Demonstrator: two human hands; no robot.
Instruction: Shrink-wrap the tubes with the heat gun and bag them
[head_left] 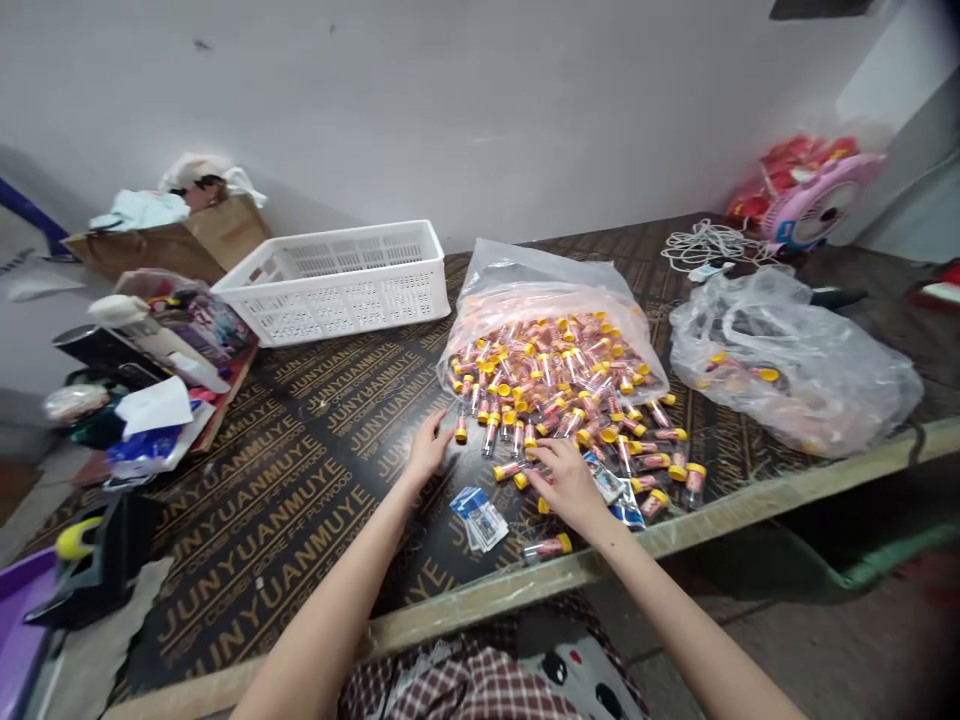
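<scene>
A heap of small clear tubes [551, 375] with yellow caps and reddish contents spills from an open plastic bag [540, 265] onto the table. My left hand [429, 452] is at the heap's left edge, thumb and fingers apart, beside an upright tube [460, 428]. Among the loose tubes at the front lies my right hand [568, 485], its fingers spread over them; what lies under the palm is hidden. Between my forearms rests a small fan of printed cards [480, 520]. More blue-and-white packets [626, 503] are partly covered by my right hand. A single tube [547, 548] lies near the front edge.
A white perforated basket [345, 285] stands at the back left. Paper bags [172, 240], bottles and a black tape dispenser [97, 560] are on the left. On the right are another plastic bag [795, 360] with tubes, a coiled white cable [709, 245] and a pink fan [825, 210].
</scene>
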